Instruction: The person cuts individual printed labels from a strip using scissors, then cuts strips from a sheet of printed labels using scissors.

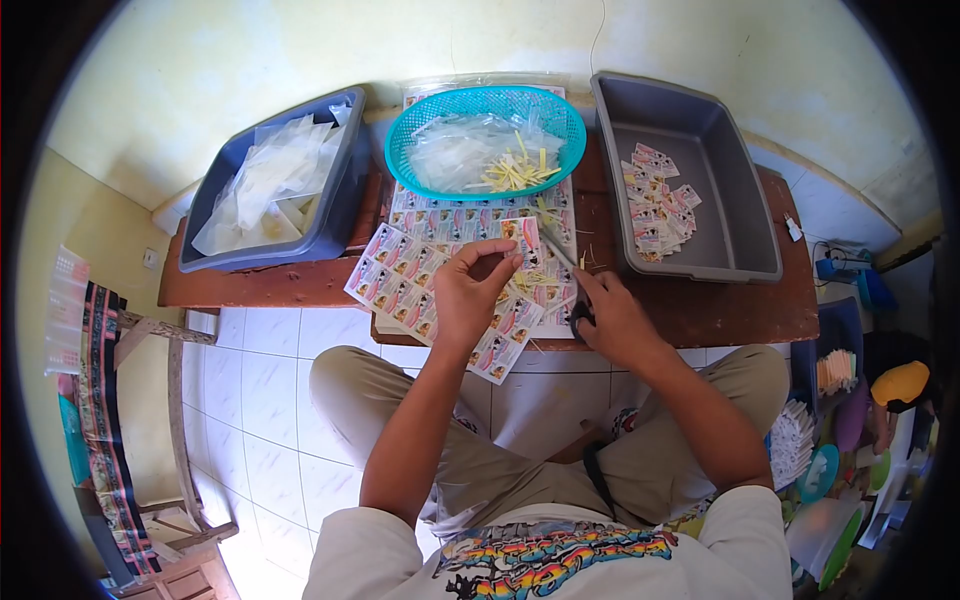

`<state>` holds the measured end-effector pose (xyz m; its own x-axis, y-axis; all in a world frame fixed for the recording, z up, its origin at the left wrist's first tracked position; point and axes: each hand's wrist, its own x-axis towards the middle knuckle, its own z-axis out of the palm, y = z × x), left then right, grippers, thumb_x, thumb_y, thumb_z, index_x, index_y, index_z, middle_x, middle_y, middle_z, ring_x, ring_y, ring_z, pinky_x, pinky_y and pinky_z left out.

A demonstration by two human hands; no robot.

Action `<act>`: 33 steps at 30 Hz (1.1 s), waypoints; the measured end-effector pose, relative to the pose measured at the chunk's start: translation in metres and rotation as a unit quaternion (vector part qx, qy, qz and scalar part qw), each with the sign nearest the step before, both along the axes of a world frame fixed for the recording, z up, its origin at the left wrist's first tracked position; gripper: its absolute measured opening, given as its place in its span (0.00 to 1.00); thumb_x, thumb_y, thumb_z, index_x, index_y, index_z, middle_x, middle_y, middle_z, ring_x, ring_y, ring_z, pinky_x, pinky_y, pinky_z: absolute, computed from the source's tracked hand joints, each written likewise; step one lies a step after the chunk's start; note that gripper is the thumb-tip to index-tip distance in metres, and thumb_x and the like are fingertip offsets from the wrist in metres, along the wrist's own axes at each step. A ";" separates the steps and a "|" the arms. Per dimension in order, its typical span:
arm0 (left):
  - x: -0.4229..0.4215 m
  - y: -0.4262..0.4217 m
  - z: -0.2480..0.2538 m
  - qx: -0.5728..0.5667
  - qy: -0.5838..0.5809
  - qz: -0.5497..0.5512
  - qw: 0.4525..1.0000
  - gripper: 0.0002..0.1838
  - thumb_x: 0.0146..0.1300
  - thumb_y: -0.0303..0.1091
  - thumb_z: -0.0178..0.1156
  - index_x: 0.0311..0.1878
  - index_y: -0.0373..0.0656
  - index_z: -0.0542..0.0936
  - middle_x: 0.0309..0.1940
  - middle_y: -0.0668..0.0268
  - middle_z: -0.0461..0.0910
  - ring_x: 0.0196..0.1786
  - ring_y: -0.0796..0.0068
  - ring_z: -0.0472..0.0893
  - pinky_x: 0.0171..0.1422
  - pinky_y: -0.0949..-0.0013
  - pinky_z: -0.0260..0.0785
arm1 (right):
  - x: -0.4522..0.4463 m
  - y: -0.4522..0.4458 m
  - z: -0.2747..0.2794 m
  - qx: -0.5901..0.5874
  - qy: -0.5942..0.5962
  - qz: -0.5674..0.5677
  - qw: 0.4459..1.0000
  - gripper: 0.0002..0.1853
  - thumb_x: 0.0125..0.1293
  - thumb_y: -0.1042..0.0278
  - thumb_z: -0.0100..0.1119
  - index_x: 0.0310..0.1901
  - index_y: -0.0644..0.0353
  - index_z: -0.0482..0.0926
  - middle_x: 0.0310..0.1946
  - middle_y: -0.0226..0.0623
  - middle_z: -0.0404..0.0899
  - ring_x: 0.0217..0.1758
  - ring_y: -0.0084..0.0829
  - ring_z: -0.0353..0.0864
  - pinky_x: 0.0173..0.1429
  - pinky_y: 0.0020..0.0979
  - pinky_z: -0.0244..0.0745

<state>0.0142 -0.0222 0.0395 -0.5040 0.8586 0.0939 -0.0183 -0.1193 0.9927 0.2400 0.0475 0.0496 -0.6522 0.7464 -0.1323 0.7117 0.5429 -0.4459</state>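
My left hand (472, 292) pinches a small printed label (521, 235) between thumb and fingertips, over the middle of the bench. Wrapped round the dark handles of a pair of scissors (557, 245), my right hand (612, 318) holds them with the blades pointing up and left, close beside the label. Beneath both hands lie sheets of printed labels (396, 268), some fanned out to the left and one hanging past the front edge. Thin yellowish paper offcuts (545, 290) are scattered on the sheets near the scissors.
A turquoise basket (396, 150) at the back holds clear plastic bags and yellow strips. The blue-grey bin (345, 190) on the left contains plastic bags. Cut labels (655, 215) lie in the grey bin (700, 270) on the right. Another person (897, 385) is at far right.
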 end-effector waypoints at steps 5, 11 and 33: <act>-0.005 -0.001 0.002 -0.007 -0.020 0.023 1.000 0.11 0.67 0.23 0.75 0.51 0.34 0.88 0.41 0.63 0.91 0.43 0.81 0.87 0.49 0.75 0.79 | 0.005 -0.002 0.009 -0.056 0.131 0.050 0.989 0.43 0.59 0.73 0.70 0.78 0.63 0.68 0.55 0.53 0.78 0.47 0.46 0.84 0.57 0.44 0.82; -0.007 -0.001 0.010 -0.002 -0.063 0.035 0.997 0.11 0.68 0.21 0.73 0.52 0.33 0.87 0.43 0.61 0.91 0.47 0.78 0.88 0.55 0.73 0.81 | -0.002 -0.011 0.017 -0.218 0.254 0.003 0.942 0.54 0.57 0.64 0.84 0.83 0.59 0.64 0.56 0.44 0.78 0.49 0.30 0.83 0.56 0.33 0.81; -0.008 0.004 0.008 0.030 -0.085 0.046 0.995 0.13 0.65 0.22 0.76 0.51 0.34 0.87 0.41 0.61 0.91 0.44 0.79 0.89 0.51 0.75 0.82 | -0.011 -0.017 0.029 -0.440 0.366 0.022 0.820 0.51 0.66 0.75 0.78 0.86 0.56 0.56 0.58 0.32 0.70 0.50 0.19 0.76 0.59 0.23 0.77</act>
<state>0.0062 -0.0183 0.0475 -0.5937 0.8031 0.0503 -0.1714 -0.1873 0.9672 0.2291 0.0308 0.0785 -0.8206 0.5462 -0.1680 0.0673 -0.1997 -0.9775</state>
